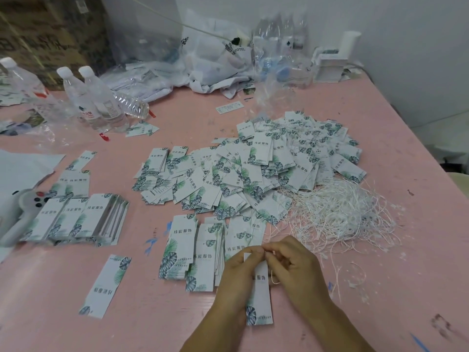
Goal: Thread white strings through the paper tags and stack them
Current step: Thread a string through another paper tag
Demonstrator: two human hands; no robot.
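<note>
While my left hand [237, 271] and right hand [294, 266] pinch one paper tag [260, 301] at its top, my fingers hide its hole. Maybe a white string [275, 282] loops there. More strings [337, 214] lie nearby.

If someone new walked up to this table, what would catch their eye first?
Probably the big loose heap of leaf-printed paper tags across the middle of the pink table, with a tangle of white strings at its right edge. Nearest the camera, the left hand and right hand pinch one tag together.
</note>
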